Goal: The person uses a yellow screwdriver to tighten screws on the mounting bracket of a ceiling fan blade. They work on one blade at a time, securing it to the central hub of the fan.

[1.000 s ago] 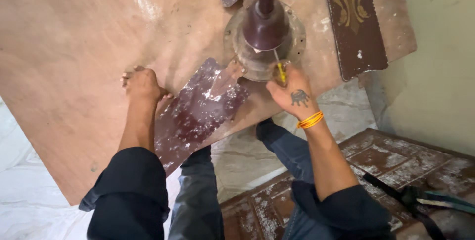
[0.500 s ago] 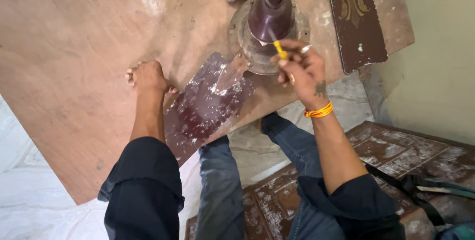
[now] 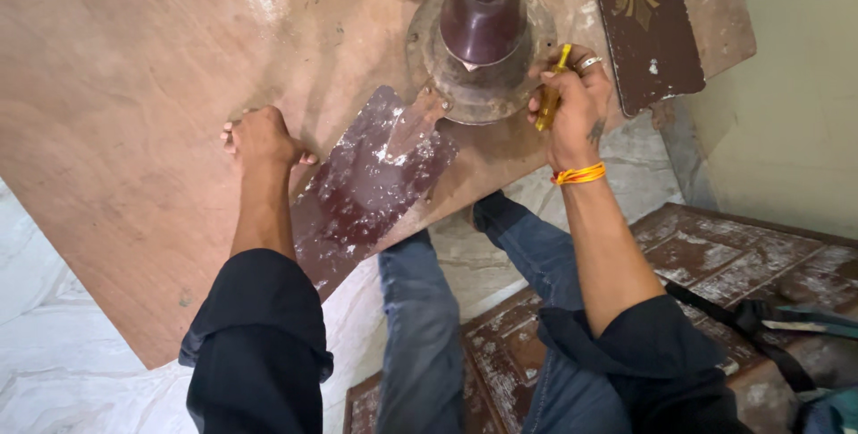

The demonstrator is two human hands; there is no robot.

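Right hand (image 3: 572,108) closed around yellow-handled screwdriver (image 3: 552,87), upper centre-right, tip at round metal base (image 3: 447,67) | left hand (image 3: 259,134) pressed flat on plywood board (image 3: 134,85), holding nothing | screwdriver judged light, stiff; best held by handle.

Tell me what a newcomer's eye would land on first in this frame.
The dark maroon fan motor housing on its round grimy metal plate stands out at top centre, against a large brown plywood board. The right hand grips a yellow-handled screwdriver at the plate's right edge. The left hand presses flat on the board, beside a paint-spattered maroon fan blade.
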